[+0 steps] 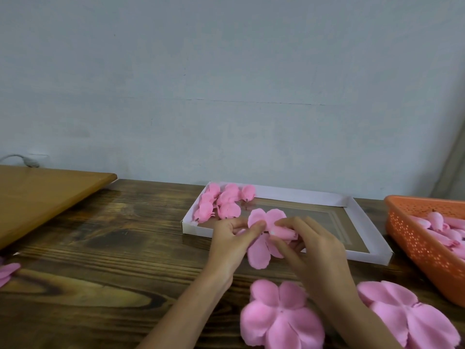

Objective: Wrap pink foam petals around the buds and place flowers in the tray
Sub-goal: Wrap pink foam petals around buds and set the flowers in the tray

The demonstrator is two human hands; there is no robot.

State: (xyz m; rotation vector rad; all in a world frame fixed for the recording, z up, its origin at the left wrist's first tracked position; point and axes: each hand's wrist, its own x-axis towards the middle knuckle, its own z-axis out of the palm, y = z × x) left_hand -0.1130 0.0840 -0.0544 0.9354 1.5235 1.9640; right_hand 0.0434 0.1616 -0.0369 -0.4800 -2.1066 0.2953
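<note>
A: While both hands sit mid-table, just near of the tray (276, 195), what's each one got?

B: L hand (231, 238): thumb + fingertips pinch an upper lobe of the petal piece (259, 258), fingers curled. R hand (319, 250): fingers curled round the bud (284, 233), which lies sideways against the centre of that piece.

A: Wrapped?

B: No. Lobes spread open, two up, the rest hanging down. Piece + bud are held up off the table (100, 235), in front of the tray's near rim.

A: Tray?

B: White, shallow, centre-right, long side toward the wall (226, 84). Finished flowers (221, 202) bunched in its far-left corner, touching each other. Exact count hard to tell, approx 7.

A: Stock?

B: Orange basket (422, 248) at the right edge, well right of the hands, w/ more buds (440, 227) piled inside. Flat loose petal piece (279, 316) at the near edge, betw. the forearms. Second loose piece (407, 311) right of the R forearm, just near of the basket. Pink scrap (7, 270) at the left edge, cut off by the frame, can't tell what it is.

A: Anything else?

B: Dark wood-grain top. Lighter wood board (37, 195) far left, lying over the table's left part. Grey cable (25, 159) at its far edge by the wall.
</note>
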